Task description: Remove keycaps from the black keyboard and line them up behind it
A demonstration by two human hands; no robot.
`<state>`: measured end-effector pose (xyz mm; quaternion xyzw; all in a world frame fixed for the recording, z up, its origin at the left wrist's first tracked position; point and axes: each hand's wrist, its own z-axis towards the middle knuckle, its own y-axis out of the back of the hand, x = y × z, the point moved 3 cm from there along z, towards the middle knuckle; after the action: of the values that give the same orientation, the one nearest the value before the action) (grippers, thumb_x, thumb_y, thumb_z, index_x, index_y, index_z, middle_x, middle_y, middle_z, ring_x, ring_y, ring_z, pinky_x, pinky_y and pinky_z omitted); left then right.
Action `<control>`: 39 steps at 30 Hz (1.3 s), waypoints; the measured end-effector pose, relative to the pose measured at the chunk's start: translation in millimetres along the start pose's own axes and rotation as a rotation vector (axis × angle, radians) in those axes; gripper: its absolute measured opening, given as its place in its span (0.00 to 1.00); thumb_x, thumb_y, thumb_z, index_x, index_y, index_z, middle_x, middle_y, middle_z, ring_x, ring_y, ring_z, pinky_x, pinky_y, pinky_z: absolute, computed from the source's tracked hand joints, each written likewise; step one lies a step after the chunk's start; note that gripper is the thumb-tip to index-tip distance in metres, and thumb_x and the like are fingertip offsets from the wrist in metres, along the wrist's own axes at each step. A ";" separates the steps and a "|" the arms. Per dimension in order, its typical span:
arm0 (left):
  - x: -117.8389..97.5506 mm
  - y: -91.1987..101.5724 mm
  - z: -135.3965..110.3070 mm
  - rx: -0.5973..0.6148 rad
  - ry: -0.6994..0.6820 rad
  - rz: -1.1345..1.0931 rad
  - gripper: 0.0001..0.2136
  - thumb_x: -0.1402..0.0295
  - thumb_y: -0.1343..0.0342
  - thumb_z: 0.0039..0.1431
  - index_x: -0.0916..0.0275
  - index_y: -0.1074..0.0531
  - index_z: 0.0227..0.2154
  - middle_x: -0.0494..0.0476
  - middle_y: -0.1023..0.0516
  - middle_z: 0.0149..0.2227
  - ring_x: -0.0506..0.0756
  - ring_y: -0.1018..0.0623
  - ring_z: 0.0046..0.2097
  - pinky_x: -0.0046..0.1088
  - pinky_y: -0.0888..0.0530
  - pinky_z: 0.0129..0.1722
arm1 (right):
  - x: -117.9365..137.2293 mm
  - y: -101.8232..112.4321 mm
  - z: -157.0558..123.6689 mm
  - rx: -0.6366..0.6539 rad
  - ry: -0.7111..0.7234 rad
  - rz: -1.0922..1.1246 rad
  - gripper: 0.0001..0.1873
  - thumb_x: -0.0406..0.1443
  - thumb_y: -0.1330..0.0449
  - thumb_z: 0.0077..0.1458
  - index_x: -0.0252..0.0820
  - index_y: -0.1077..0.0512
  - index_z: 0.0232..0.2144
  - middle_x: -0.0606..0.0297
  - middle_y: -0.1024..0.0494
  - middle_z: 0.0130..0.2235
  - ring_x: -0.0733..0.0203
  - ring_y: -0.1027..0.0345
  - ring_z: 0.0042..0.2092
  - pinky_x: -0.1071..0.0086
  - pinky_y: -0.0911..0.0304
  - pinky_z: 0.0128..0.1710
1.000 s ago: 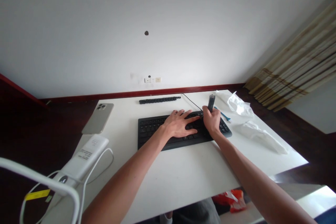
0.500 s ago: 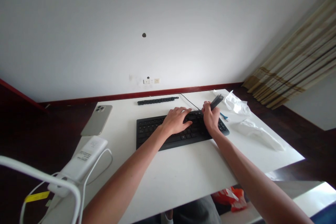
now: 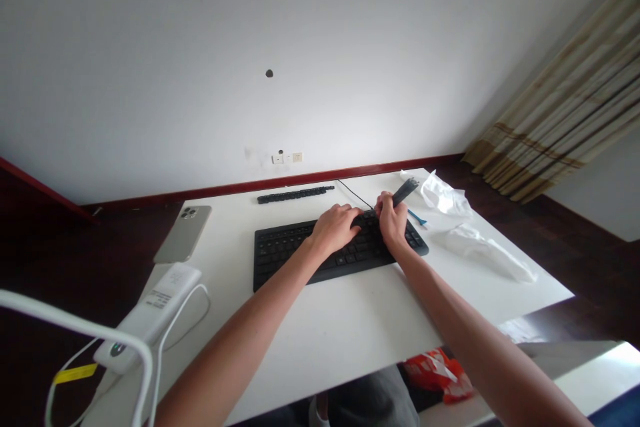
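Note:
A black keyboard (image 3: pixel 285 250) lies on the white table, slightly askew. My left hand (image 3: pixel 334 228) rests on its middle, fingers bent over by the far edge and thumb on the keys; the fingertips are partly hidden. Over the keyboard's right part, my right hand (image 3: pixel 393 219) is closed around a dark brush (image 3: pixel 405 191). The brush leans, its bristle-like end pointing up and away to the right. Its lower end is hidden by the hand. A small blue tool (image 3: pixel 417 217) lies just right of my right hand.
Behind the keyboard lies a row of black keycaps (image 3: pixel 295 195). Crumpled white plastic wrapping (image 3: pixel 445 195) is at the right. A phone (image 3: pixel 183 233) and a white power bank (image 3: pixel 150 313) with cables lie left. A red bag (image 3: pixel 440 373) shows below the table edge (image 3: pixel 320 387).
The left hand's fingers have drawn in and bent more over the keyboard. My right hand keeps hold of the brush, nearly in place. The whole view has shifted slightly.

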<state>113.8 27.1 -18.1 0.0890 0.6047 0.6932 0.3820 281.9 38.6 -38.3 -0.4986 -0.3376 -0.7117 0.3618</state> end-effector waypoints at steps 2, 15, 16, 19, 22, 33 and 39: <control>-1.0 -1.8 5.3 0.037 0.003 -0.020 0.13 0.64 0.40 0.67 0.58 0.22 0.52 0.58 0.20 0.48 0.59 0.21 0.51 0.34 0.23 0.52 | 0.5 0.9 0.2 -0.001 0.006 -0.018 0.21 0.48 0.49 0.64 0.45 0.39 0.23 0.71 0.37 0.20 0.64 0.44 0.24 0.69 0.44 0.27; -26.8 -19.6 5.7 -0.004 -0.034 0.287 0.09 0.74 0.53 0.71 0.71 0.28 0.45 0.69 0.25 0.44 0.62 0.24 0.47 0.39 0.25 0.48 | 10.1 1.4 -0.3 -0.005 -0.023 0.012 0.20 0.44 0.46 0.62 0.45 0.40 0.20 0.71 0.39 0.20 0.64 0.44 0.24 0.68 0.45 0.28; -28.4 -19.7 5.3 0.000 -0.033 0.303 0.09 0.75 0.53 0.71 0.71 0.28 0.45 0.69 0.25 0.44 0.62 0.24 0.47 0.39 0.25 0.48 | 9.8 1.3 -0.1 -0.005 -0.021 0.013 0.20 0.44 0.46 0.62 0.45 0.40 0.20 0.71 0.39 0.20 0.64 0.44 0.24 0.68 0.45 0.28; -31.3 -18.3 4.9 0.021 -0.025 0.327 0.10 0.76 0.56 0.72 0.70 0.29 0.45 0.68 0.26 0.44 0.62 0.24 0.46 0.39 0.26 0.47 | 8.6 1.0 0.2 -0.005 -0.011 0.010 0.20 0.44 0.47 0.62 0.45 0.40 0.20 0.70 0.38 0.20 0.64 0.43 0.24 0.68 0.44 0.28; -33.2 -15.9 5.2 0.045 -0.015 0.336 0.12 0.78 0.58 0.71 0.70 0.29 0.45 0.68 0.26 0.44 0.62 0.24 0.46 0.39 0.26 0.47 | 7.7 0.8 0.3 -0.005 -0.011 0.007 0.20 0.44 0.47 0.62 0.45 0.40 0.20 0.70 0.38 0.20 0.64 0.43 0.24 0.68 0.44 0.28; -36.0 -13.9 8.4 0.051 -0.022 0.344 0.15 0.82 0.61 0.68 0.71 0.29 0.43 0.70 0.26 0.43 0.63 0.24 0.45 0.39 0.27 0.44 | 6.8 1.2 0.2 -0.003 -0.023 -0.011 0.20 0.46 0.47 0.62 0.45 0.40 0.21 0.71 0.39 0.20 0.64 0.46 0.24 0.68 0.45 0.27; -33.3 -18.0 8.2 0.037 -0.006 0.333 0.13 0.81 0.59 0.69 0.71 0.30 0.45 0.69 0.26 0.43 0.63 0.24 0.46 0.40 0.26 0.46 | 2.9 0.9 1.3 -0.014 -0.023 0.009 0.19 0.46 0.47 0.62 0.45 0.40 0.21 0.71 0.39 0.20 0.64 0.46 0.24 0.67 0.46 0.27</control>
<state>149.3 11.9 -21.0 0.1970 0.5932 0.7353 0.2621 282.5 38.8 -35.1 -0.5107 -0.3346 -0.7065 0.3578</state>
